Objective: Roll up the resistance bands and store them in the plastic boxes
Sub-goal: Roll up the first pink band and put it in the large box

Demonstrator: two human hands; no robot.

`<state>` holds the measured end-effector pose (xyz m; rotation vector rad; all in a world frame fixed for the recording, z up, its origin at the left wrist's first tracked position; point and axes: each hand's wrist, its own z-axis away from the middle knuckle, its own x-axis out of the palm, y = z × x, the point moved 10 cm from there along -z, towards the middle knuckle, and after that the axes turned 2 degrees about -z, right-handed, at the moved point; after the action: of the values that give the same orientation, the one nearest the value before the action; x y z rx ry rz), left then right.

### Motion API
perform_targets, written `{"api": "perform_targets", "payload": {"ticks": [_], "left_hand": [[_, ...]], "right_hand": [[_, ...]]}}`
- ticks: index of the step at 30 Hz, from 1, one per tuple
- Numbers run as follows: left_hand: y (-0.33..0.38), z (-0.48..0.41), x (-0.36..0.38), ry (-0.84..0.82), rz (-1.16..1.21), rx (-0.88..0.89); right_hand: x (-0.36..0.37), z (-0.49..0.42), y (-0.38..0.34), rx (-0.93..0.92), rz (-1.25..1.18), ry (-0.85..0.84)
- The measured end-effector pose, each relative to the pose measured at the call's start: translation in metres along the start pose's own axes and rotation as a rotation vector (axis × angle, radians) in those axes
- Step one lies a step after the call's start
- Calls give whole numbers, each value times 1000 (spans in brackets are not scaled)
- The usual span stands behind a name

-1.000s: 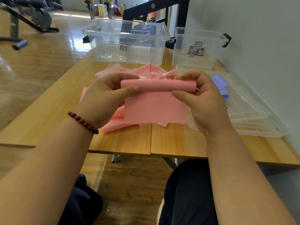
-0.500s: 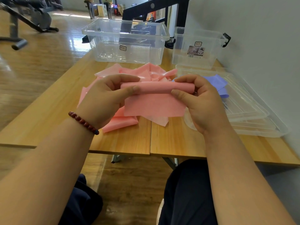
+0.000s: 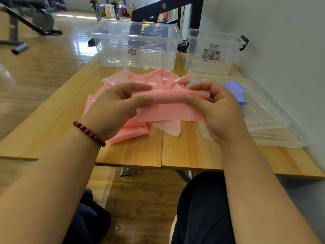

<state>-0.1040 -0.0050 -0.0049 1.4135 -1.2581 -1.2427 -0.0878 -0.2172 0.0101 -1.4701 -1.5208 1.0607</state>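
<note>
- Left hand [image 3: 114, 110], beaded bracelet [image 3: 88, 132] at the wrist: thumb and fingers pinching the left end of the pink resistance band [image 3: 167, 97], held up over the wooden table [image 3: 52, 124].
- Large clear plastic box [image 3: 112, 55] beyond: no coloured band seen inside.
- Loose tail under the roll: shorter than a second ago, more length wound in; this band judged nearly rolled.
- Heap of unrolled pink bands [image 3: 154, 80] beneath, awaiting rolling.
- Right hand [image 3: 219, 113]: clasping the roll's right end.
- Far right: smaller clear box [image 3: 211, 50]; purple band [image 3: 235, 88] lying on stacked lids [image 3: 272, 120].
</note>
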Motion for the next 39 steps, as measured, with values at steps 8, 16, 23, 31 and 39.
{"api": "perform_targets", "payload": {"ticks": [8, 16, 23, 31, 39], "left_hand": [[5, 1, -5, 35, 17, 37], [-6, 1, 5, -61, 85, -72], [-2, -2, -2, 4, 45, -7], [6, 2, -2, -11, -106, 45], [31, 8, -7, 87, -367, 222]], "right_hand": [[7, 2, 23, 225, -90, -55], [2, -2, 12, 105, -79, -36], [6, -1, 14, 136, -84, -74], [-1, -1, 9, 75, -3, -28], [2, 2, 10, 144, -45, -43]]}}
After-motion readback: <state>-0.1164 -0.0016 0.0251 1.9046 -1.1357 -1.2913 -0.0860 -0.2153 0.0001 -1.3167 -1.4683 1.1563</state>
